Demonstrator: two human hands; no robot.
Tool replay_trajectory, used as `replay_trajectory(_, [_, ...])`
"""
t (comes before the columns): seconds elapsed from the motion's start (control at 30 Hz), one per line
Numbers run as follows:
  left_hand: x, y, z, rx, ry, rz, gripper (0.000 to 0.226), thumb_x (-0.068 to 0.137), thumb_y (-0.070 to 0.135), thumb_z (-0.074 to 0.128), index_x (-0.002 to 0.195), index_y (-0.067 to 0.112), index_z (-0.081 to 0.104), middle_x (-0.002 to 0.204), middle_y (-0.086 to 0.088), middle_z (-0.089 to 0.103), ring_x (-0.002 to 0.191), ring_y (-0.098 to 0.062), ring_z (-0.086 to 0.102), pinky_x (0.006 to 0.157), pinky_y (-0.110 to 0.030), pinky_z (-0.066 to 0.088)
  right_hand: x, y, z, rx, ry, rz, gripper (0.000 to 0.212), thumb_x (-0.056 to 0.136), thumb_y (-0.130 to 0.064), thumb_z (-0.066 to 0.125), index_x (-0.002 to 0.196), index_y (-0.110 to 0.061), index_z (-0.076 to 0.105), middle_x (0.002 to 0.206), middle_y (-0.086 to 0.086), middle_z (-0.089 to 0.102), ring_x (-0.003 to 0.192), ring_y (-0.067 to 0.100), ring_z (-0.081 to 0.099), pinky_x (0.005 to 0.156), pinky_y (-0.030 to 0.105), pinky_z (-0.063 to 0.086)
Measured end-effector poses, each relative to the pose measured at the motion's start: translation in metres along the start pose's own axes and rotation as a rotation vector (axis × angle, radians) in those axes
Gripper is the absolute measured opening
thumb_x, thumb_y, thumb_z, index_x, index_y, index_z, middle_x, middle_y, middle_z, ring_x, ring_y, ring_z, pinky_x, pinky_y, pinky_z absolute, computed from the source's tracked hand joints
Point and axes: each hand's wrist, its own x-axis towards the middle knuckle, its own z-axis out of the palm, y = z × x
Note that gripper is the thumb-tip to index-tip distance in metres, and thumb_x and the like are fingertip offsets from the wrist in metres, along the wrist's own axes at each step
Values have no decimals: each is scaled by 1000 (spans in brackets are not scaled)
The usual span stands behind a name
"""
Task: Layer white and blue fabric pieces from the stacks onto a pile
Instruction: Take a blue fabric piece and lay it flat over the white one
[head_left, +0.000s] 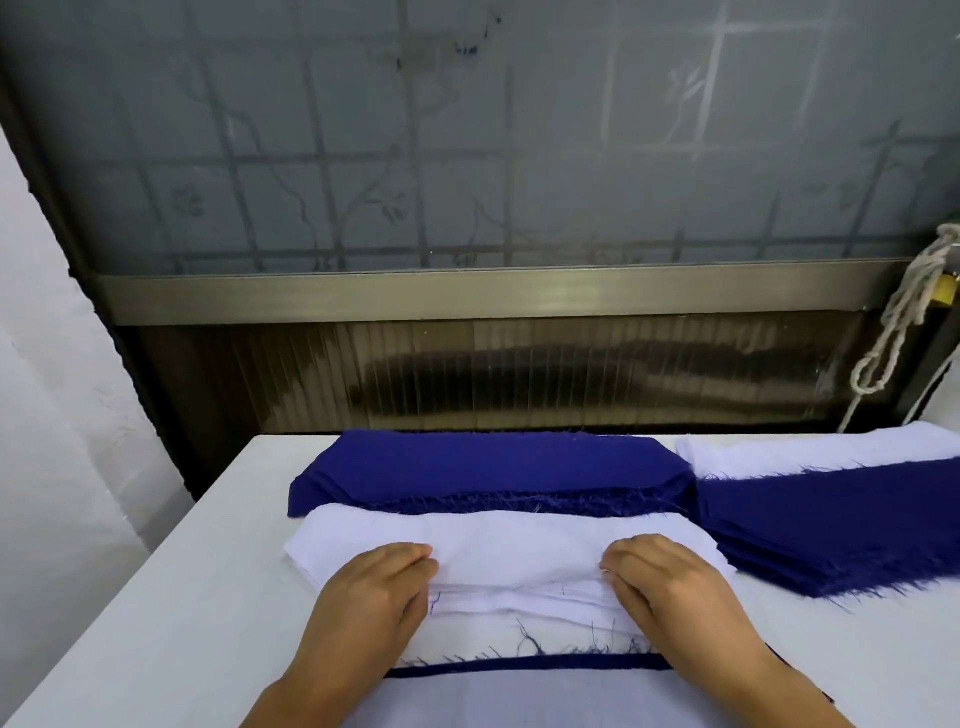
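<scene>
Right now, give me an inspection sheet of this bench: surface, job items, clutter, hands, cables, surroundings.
Surface: white table, bare at left.
Job's things: white fabric piece on the near pile; blue stack behind it; second blue stack at right, overlapping white stack.
Clutter: loose blue threads on the pile's near edge.
Grippers: left hand and right hand both grip the white piece.
Cables: rope hanging at right.
Surroundings: frosted window, padlock.
</scene>
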Motion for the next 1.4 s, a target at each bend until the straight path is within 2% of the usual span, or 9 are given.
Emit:
replay_trajectory(0.27, [-1,3,-3,-13,33,2,28,85,26,48,82,19,75,85,10,67,75,-9,62,67,-18,47,-3,-1,6,110,21,101,29,64,-3,87,76,-21,67,82,-16,63,75,5,58,66,16,45])
replay_trajectory(0.43, [-5,-3,-7,-98,84,-3,48,101,42,34,87,19,74,91,12,66,82,-6,58,71,-17,45,-15,5,2,230,31,98,22,82,-2,73,94,-20,73,100,-20,63,98,-5,54,84,9,41])
replay_trajectory(0.7, [-1,-2,-27,-43,192,-38,51,103,33,31,93,10,76,94,-1,66,85,-17,60,75,-22,43,-14,0,-9,161,254,61,18,86,-12,59,94,-13,75,101,-11,66,99,2,55,88,15,42])
replay_trajectory(0.83, [0,-8,-40,-22,202,-12,49,103,29,31,98,9,76,94,-3,65,87,-15,52,72,-24,42,-15,-5,-21,200,264,56,45,102,-38,37,100,-12,74,104,-11,65,101,4,56,88,21,44])
replay_trajectory(0.97, [1,-6,-62,-44,112,7,54,104,36,29,96,11,77,89,3,66,82,-8,53,66,-21,45,-16,-10,-39,237,309,131,21,97,-21,56,90,-13,75,94,-14,65,93,1,59,80,19,46])
replay_trajectory(1.1, [-3,0,-96,-210,-24,-74,41,98,50,39,90,29,74,89,21,66,80,4,59,68,-13,48,-22,-15,-70,447,145,290,13,80,-20,66,82,-30,75,86,-17,68,85,0,65,72,7,45])
replay_trajectory(1.2, [-7,2,-117,-466,-273,-276,9,87,54,60,92,53,69,96,33,65,92,13,59,79,-4,44,-30,-7,-90,553,-132,382,17,83,-24,72,83,-40,74,87,-19,70,87,-1,65,73,8,46])
replay_trajectory(1.3, [-12,2,-118,-306,-453,-213,19,73,61,70,86,70,59,96,52,53,101,26,44,84,4,30,-35,4,-95,553,-453,483,16,86,-29,71,89,-45,71,93,-21,71,90,-6,63,75,5,43])
replay_trajectory(1.4, [-8,12,-110,-302,-571,-265,20,78,53,68,73,70,59,93,58,46,100,33,34,82,6,24,-38,8,-84,502,-539,528,10,86,-30,70,89,-39,74,95,-25,70,93,-10,61,78,1,40])
